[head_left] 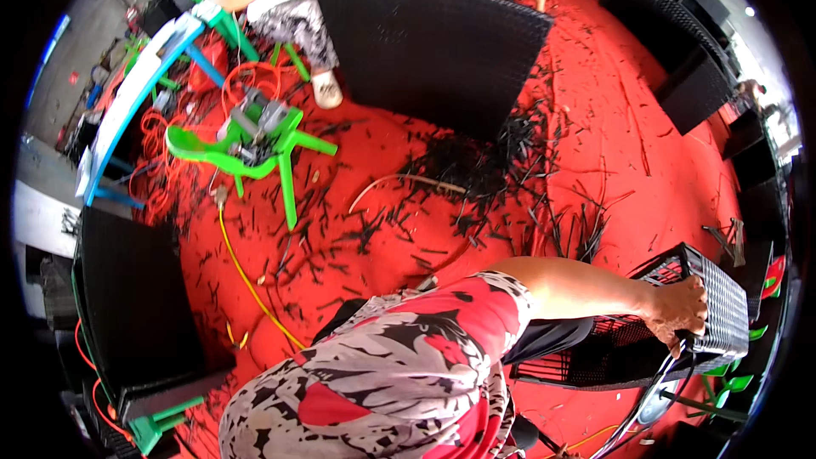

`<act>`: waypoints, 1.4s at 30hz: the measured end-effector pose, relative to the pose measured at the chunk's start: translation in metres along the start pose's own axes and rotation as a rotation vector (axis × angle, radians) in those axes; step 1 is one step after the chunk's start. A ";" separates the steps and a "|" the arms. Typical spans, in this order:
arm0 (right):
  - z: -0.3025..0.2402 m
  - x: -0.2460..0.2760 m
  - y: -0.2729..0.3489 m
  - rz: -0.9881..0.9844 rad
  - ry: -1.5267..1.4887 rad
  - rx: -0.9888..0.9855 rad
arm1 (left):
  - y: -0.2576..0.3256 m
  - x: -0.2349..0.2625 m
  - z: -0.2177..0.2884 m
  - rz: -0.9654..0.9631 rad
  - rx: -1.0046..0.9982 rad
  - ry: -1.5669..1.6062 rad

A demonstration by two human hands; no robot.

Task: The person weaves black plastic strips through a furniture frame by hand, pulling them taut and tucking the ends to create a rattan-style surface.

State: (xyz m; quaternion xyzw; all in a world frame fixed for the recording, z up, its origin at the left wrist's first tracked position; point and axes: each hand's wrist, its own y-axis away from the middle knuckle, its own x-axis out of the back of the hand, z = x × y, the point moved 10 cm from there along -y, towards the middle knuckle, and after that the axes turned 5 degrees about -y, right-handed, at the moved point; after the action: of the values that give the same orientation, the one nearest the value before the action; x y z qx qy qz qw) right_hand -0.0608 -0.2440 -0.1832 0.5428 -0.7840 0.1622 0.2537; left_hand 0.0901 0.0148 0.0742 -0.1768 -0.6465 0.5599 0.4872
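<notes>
- Near right, the right hand (677, 313) grips the edge of a black woven frame (722, 310), fingers curled around it.
- The left hand is out of view.
- Black scraps (476, 172) litter the red floor (646, 136).
- Far left stands 1 green chair (242, 149); a black panel (425, 42) stands beyond.

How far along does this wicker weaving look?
Done: the big black woven panel ahead looks fully covered, with cut strip scraps littering the red floor. In hand: the person's hand grips a partly woven black frame. Left: its lower part still shows open bars.
</notes>
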 end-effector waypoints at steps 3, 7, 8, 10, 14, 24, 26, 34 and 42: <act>-0.004 0.002 -0.008 0.005 0.059 0.029 | -0.003 -0.005 -0.002 -0.038 0.027 -0.070; 0.001 0.024 0.000 0.072 0.116 0.024 | -0.013 -0.023 0.019 -0.142 0.009 -0.054; -0.003 0.020 -0.009 0.051 0.125 0.041 | -0.008 -0.017 0.009 -0.137 0.040 -0.078; -0.005 0.014 -0.021 0.020 0.151 0.061 | -0.003 -0.010 -0.004 -0.136 0.077 -0.102; -0.004 0.031 -0.017 0.098 0.176 0.046 | -0.014 -0.010 0.011 -0.104 0.049 -0.072; -0.016 0.018 -0.039 0.075 0.236 0.102 | -0.011 -0.011 0.015 -0.120 0.037 -0.058; -0.017 0.012 -0.042 0.064 0.257 0.117 | -0.014 -0.014 0.018 -0.162 0.007 -0.067; -0.022 -0.006 -0.049 0.060 0.320 0.126 | -0.015 -0.025 0.031 -0.230 -0.012 -0.099; -0.016 -0.007 -0.051 0.081 0.351 0.101 | -0.008 -0.033 0.027 -0.252 -0.014 -0.099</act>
State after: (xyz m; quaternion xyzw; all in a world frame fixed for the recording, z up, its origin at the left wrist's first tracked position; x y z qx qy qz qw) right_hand -0.0081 -0.2481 -0.1754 0.4861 -0.7397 0.3039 0.3523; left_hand 0.0855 -0.0280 0.0702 -0.0700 -0.6906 0.4978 0.5199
